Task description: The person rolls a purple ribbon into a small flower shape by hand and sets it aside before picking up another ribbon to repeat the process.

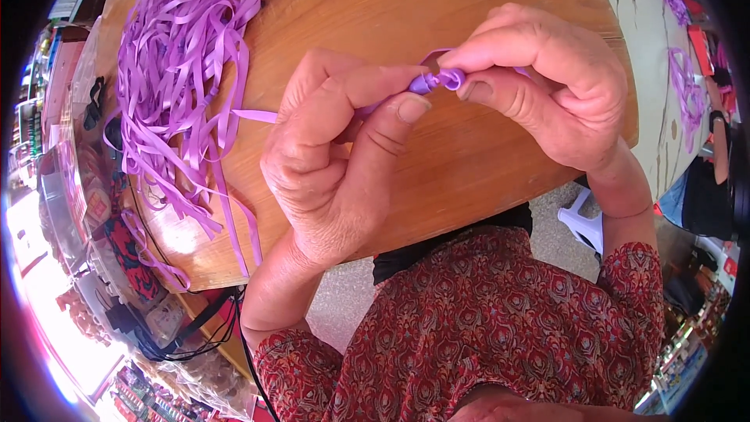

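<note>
In the head view, right of the ribbon pile [148, 55], the left hand [332, 160] holds a purple knot [421, 84] between pinched fingers; the right hand [558, 82] pinches its loop [455, 78]. Uneven tugging could slip the loop; the pile could snag the trailing tail [256, 116].

Bright light covers the wooden desk [336, 0], with a whitish glare patch near its lower left corner. The left rim burns out to white, fringed blue-violet. Fisheye distortion bows outer edges; corners are black, central purple ribbon [422, 84] fairly sharp.
</note>
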Motion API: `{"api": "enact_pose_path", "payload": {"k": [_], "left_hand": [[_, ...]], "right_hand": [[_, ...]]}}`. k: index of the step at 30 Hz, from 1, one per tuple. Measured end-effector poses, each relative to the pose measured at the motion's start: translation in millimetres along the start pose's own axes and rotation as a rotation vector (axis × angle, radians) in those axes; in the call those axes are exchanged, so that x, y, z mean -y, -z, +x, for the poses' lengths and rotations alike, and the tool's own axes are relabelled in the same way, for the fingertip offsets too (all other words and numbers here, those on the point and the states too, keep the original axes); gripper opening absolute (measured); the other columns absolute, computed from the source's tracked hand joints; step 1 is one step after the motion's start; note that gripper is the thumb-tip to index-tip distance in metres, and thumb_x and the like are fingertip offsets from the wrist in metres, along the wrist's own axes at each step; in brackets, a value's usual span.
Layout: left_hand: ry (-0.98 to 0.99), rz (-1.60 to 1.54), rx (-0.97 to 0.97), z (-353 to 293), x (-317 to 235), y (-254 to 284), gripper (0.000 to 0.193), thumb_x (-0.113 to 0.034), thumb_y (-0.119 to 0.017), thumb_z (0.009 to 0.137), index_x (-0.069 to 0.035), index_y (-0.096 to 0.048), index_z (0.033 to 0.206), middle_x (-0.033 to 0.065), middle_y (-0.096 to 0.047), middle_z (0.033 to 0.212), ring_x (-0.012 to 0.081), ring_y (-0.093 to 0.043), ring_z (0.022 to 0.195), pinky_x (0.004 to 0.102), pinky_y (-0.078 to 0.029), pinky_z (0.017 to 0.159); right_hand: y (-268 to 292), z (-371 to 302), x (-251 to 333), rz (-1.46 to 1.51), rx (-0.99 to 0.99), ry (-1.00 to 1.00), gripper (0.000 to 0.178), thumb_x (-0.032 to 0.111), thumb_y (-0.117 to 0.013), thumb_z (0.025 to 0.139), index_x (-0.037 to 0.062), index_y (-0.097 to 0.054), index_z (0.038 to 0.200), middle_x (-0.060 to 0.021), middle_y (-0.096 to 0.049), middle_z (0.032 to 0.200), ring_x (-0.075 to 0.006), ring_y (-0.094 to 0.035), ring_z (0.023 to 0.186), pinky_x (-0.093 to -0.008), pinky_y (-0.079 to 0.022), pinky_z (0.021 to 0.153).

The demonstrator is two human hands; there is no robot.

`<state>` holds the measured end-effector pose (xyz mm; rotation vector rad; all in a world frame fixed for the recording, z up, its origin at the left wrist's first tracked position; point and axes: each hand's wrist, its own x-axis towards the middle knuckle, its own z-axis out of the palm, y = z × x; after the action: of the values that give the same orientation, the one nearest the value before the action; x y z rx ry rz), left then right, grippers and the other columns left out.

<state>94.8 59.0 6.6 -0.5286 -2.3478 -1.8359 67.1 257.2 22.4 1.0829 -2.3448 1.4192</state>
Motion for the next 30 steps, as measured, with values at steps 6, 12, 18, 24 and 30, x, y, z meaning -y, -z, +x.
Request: {"api": "enact_pose_path", "payload": {"k": [6,12,18,24,30], "left_hand": [[-0.054,-0.053,-0.06,2.0,10.0,-2.1,0.02,0.007,-0.068,0.076,0.0,-0.065,0.095,0.0012,-0.053,0.077,0.0062,-0.044,0.067,0.017,-0.034,0.056],[0.17,-0.359,-0.071,-0.2,1.5,-5.8,0.031,0.005,-0.064,0.08,-0.001,-0.059,0.11,-0.0014,-0.058,0.086,0.006,-0.05,0.079,0.017,-0.04,0.072],[0.004,-0.093,0.047,-0.4,8.7,-4.6,0.033,0.009,-0.066,0.077,-0.001,-0.061,0.108,0.0003,-0.06,0.087,0.0057,-0.054,0.079,0.0176,-0.043,0.072],[-0.01,-0.217,0.002,-2.1,9.3,-7.4,0.021,0.008,-0.065,0.077,-0.002,-0.062,0.095,0.0015,-0.059,0.083,0.0067,-0.053,0.076,0.0186,-0.043,0.071],[-0.044,-0.041,0.002,-4.0,7.9,-4.2,0.016,0.006,-0.065,0.078,-0.001,-0.061,0.092,0.0012,-0.058,0.082,0.0069,-0.052,0.076,0.0183,-0.041,0.07]], "right_hand": [[-3.1,-2.2,1.6,0.097,0.001,-0.069,0.016,-0.006,-0.066,0.076,-0.0026,-0.063,0.091,-0.0116,-0.063,0.085,-0.0152,-0.06,0.074,-0.0223,-0.045,0.062],[-1.0,-1.9,-1.0,0.105,0.027,-0.089,0.014,-0.005,-0.065,0.078,-0.0037,-0.062,0.092,-0.0109,-0.062,0.088,-0.0129,-0.058,0.075,-0.0223,-0.044,0.063],[-8.9,-6.1,0.8,0.426,0.042,-0.318,0.008,0.001,-0.063,0.084,-0.0044,-0.061,0.09,-0.0056,-0.059,0.079,-0.0104,-0.054,0.072,-0.0209,-0.043,0.063],[-6.3,-4.3,2.1,0.573,0.125,-0.467,0.009,0.005,-0.062,0.086,-0.0035,-0.059,0.087,-0.0046,-0.058,0.078,-0.0094,-0.052,0.068,-0.0208,-0.043,0.061],[-8.8,-5.0,1.0,0.326,0.105,-0.278,0.007,0.005,-0.064,0.083,-0.0016,-0.06,0.084,-0.0055,-0.057,0.075,-0.0113,-0.054,0.066,-0.0219,-0.043,0.06]]}}
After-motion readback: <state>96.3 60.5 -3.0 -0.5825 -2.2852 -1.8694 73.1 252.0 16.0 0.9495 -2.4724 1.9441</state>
